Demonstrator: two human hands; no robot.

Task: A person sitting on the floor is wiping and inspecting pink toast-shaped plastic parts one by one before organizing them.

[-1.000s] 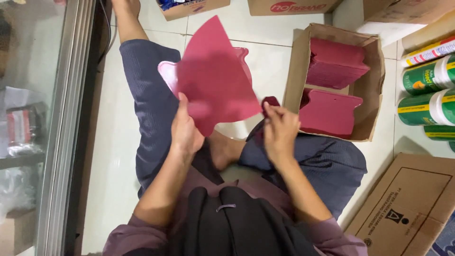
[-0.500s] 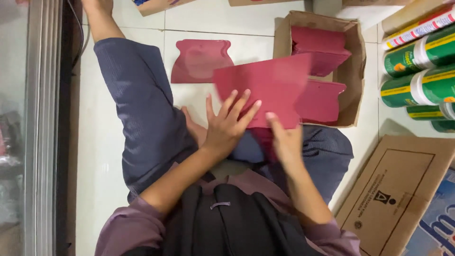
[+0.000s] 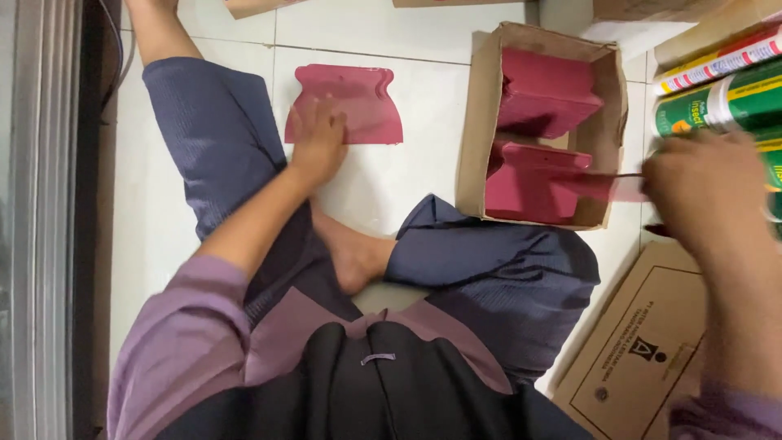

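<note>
Left hand (image 3: 316,140) presses a pink sheet (image 3: 346,103); right hand (image 3: 707,191) holds another over the box (image 3: 476,122)

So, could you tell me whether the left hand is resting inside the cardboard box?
No, the left hand presses on a pink sheet lying flat on the floor tiles.

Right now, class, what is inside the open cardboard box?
The cardboard box holds dark pink flat pieces in two stacks. The right hand grips one piece. The box floor is covered.

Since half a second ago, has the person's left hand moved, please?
Yes. The left hand has moved off the lap toward the upper left, away from the open cardboard box, and now rests on the red shaped sheet on the floor tiles.
</note>
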